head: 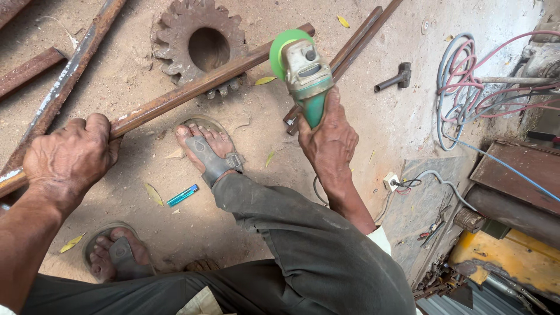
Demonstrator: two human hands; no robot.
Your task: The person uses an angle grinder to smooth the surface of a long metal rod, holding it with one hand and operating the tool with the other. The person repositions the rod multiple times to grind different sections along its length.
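Two grips are at work: our left hand (70, 154) is clamped around a rusty steel bar (198, 84) slanting over the dirt floor (140, 227), and our right hand (328, 137) is closed on a green angle grinder (303, 73) held just above that bar, beside a rusted gear (198, 44).

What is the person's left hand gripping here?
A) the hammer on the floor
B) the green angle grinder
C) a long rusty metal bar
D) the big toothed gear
C: the left hand is wrapped around a long rusty metal bar that slants across the floor over the gear, while the right hand holds the green angle grinder and the hammer lies untouched.
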